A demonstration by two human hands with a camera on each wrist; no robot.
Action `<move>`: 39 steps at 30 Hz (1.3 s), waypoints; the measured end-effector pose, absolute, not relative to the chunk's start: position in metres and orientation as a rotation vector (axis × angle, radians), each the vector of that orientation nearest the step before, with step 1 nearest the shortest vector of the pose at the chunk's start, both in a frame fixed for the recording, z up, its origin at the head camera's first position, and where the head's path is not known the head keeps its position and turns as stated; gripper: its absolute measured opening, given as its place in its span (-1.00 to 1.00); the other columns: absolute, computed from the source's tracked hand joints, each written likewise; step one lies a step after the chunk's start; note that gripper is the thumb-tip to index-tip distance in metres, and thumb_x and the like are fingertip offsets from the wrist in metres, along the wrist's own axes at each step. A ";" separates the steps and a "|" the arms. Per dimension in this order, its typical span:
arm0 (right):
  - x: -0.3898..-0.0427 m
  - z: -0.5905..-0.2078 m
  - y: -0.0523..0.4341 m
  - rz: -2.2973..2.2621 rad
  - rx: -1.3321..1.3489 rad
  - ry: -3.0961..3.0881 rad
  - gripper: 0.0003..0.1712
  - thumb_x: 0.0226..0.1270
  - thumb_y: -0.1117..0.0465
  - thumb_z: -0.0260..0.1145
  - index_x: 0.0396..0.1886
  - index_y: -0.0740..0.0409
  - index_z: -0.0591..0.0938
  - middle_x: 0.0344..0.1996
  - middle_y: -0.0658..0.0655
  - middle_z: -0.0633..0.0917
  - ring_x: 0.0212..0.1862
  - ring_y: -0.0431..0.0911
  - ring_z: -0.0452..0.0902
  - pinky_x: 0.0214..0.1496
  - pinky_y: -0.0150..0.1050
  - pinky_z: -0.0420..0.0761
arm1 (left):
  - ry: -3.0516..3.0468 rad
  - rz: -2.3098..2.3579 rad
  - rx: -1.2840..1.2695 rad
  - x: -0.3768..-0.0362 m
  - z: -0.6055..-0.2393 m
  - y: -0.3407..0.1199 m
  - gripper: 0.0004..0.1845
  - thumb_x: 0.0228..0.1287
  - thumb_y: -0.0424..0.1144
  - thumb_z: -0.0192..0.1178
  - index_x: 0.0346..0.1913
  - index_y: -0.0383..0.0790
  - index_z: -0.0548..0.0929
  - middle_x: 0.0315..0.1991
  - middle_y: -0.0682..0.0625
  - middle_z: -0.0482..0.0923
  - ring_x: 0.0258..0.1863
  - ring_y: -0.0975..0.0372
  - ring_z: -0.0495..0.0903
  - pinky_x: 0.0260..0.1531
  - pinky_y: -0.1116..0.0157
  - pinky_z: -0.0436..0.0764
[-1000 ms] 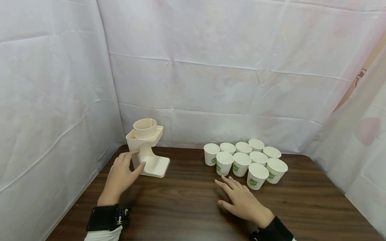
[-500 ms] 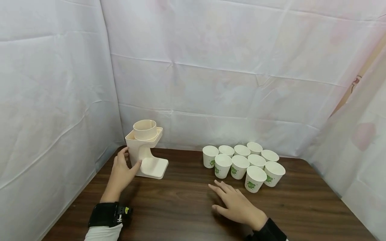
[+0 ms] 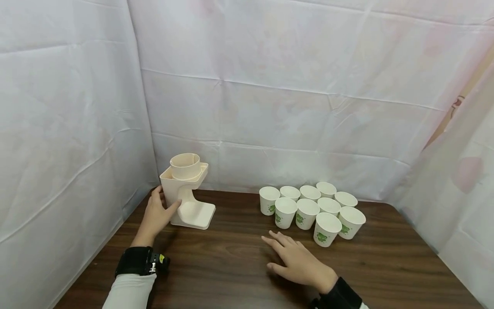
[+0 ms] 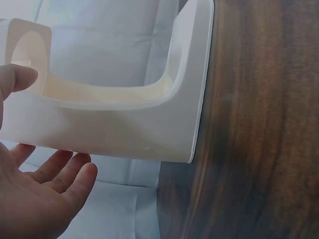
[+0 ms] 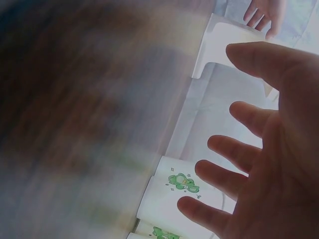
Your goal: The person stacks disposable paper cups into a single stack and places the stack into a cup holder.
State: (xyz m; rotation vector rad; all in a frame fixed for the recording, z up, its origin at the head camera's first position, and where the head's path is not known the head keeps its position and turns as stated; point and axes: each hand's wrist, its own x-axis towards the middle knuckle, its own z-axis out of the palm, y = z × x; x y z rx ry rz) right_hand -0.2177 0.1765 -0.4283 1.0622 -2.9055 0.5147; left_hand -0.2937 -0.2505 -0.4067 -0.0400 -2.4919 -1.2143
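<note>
My left hand [image 3: 155,216] is at the near left side of a cream plastic stand [image 3: 179,189] with a flat base and a round tube [image 3: 185,166] on top. In the left wrist view, its thumb [image 4: 24,77] lies over one side of the stand's upright, with the loosely spread fingers [image 4: 75,179] along the other. The fingertips are close to the wall and not wrapped round it. My right hand [image 3: 299,262] hovers palm down over the table, fingers spread and holding nothing. Several white paper cups [image 3: 327,229] with green prints stand beyond it; in the right wrist view, its fingers overlap one printed cup [image 5: 172,199].
The dark wooden table [image 3: 231,266] reaches back to a white cloth wall [image 3: 247,107], with another cloth at the left. Cups are grouped closely together at the back right, upright, mouths up. A gap of bare wood lies between stand and cups.
My left hand's fingers have moved from the stand's front round to its left and rear side. My right hand has shifted slightly left, away from the cups. Stand and cups keep their places.
</note>
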 end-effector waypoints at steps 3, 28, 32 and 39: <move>-0.218 -0.427 0.176 0.522 1.062 -2.919 -0.24 0.49 -0.10 0.24 0.58 -0.19 0.20 0.52 0.20 0.22 0.46 0.20 0.20 0.21 0.43 0.29 | -2.500 -1.244 -0.052 -0.299 -0.405 -0.253 0.00 0.42 0.02 0.20 0.53 -0.49 -0.18 0.41 -0.53 0.04 0.38 -0.31 0.16 0.25 -0.23 0.27; -0.224 -0.424 0.163 0.541 1.160 -2.912 -0.24 0.50 -0.14 0.21 0.59 -0.22 0.17 0.52 0.11 0.23 0.47 0.14 0.18 0.23 0.38 0.32 | -2.542 -1.418 -0.035 -0.313 -0.407 -0.252 0.01 0.45 0.04 0.16 0.57 -0.32 -0.28 0.52 -0.42 -0.08 0.48 -0.26 0.00 0.34 -0.26 0.08; -0.226 -0.423 0.160 0.540 1.162 -2.912 -0.24 0.50 -0.15 0.21 0.59 -0.21 0.17 0.52 0.13 0.23 0.48 0.13 0.18 0.23 0.36 0.33 | -2.550 -1.407 -0.056 -0.313 -0.406 -0.249 0.02 0.44 0.06 0.17 0.57 -0.33 -0.28 0.50 -0.44 -0.05 0.47 -0.27 0.02 0.34 -0.26 0.10; -0.227 -0.422 0.160 0.531 1.155 -2.917 -0.23 0.49 -0.15 0.21 0.58 -0.18 0.19 0.51 0.16 0.25 0.48 0.13 0.17 0.24 0.35 0.34 | -2.539 -1.408 -0.056 -0.311 -0.407 -0.244 0.03 0.43 0.08 0.18 0.57 -0.34 -0.26 0.50 -0.44 -0.02 0.46 -0.26 0.05 0.34 -0.25 0.12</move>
